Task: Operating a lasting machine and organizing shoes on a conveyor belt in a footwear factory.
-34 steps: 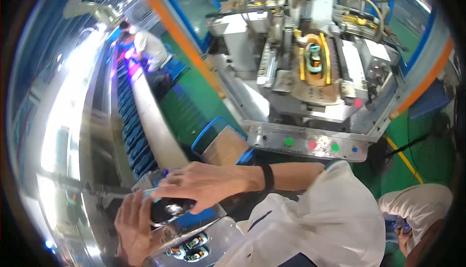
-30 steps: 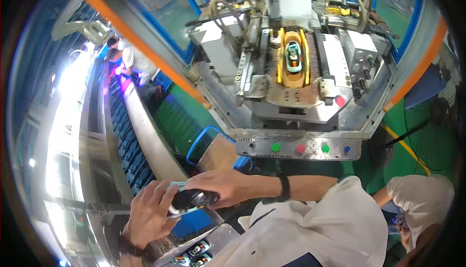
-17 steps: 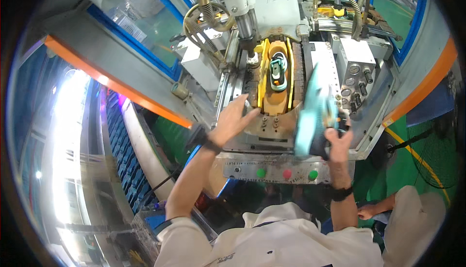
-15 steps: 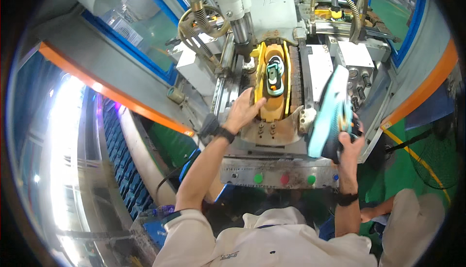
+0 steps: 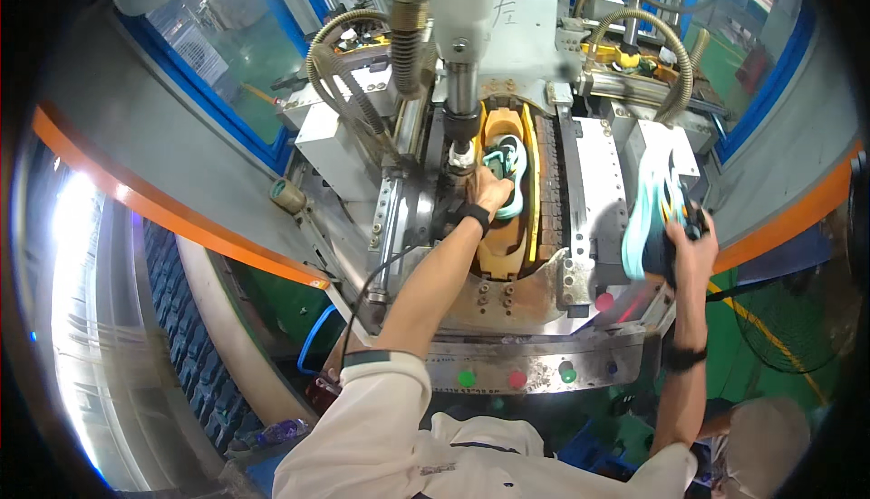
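A black sneaker with a pale aqua sole (image 5: 513, 158) sits in the yellow-sided cradle (image 5: 533, 182) of the machine, turned slightly askew. My left hand (image 5: 490, 191) reaches into the cradle from the near left, its fingers closed at the shoe's upper; the fingertips are partly hidden. Out to the right, above the machine's metal edge, my right hand (image 5: 693, 243) grips a second sneaker (image 5: 654, 213). That one is held upright on end, its aqua sole facing left and its dark upper against my fingers.
A vertical piston (image 5: 463, 91) stands just left of the cradle. Along the front runs a panel with coloured buttons (image 5: 517, 378). Orange-edged guards (image 5: 181, 195) flank both sides, with a conveyor (image 5: 181, 318) at the left. A person (image 5: 761, 454) is at the lower right.
My left hand has moved from the cradle's near left edge onto the shoe inside, which has shifted and turned. My right hand has carried its sneaker further right. The view has also shifted.
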`<state>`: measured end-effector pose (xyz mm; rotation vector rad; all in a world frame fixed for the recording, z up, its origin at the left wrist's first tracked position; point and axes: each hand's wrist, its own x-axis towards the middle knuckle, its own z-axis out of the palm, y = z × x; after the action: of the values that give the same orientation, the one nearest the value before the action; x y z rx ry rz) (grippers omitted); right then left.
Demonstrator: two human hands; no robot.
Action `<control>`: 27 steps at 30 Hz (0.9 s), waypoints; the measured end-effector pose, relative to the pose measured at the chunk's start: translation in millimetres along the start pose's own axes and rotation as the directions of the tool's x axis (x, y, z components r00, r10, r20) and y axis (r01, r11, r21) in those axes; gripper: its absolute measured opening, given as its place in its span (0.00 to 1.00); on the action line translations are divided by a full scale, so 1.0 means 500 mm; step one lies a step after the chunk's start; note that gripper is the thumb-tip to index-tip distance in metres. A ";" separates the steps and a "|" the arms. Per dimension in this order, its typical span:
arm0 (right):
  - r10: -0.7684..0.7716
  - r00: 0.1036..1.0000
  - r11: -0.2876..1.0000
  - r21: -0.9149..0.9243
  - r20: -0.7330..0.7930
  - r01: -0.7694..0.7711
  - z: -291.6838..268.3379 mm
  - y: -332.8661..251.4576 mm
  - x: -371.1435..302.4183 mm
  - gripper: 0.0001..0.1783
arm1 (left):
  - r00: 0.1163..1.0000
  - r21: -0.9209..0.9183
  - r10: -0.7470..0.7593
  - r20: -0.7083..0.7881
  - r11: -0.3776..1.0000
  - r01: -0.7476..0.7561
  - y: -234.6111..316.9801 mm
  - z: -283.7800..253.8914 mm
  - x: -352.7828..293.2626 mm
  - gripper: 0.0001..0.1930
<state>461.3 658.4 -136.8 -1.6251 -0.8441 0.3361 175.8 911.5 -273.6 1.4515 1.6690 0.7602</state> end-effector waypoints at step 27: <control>-0.499 0.725 0.780 -0.118 0.475 0.614 0.474 -0.063 -0.193 0.26 | 0.833 -0.859 -0.554 -0.013 0.432 0.274 -0.178 -0.424 -1.091 0.23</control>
<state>232.8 766.7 -187.7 -1.4601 -1.7378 0.1328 -28.4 370.8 -145.6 0.1970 1.4212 1.2824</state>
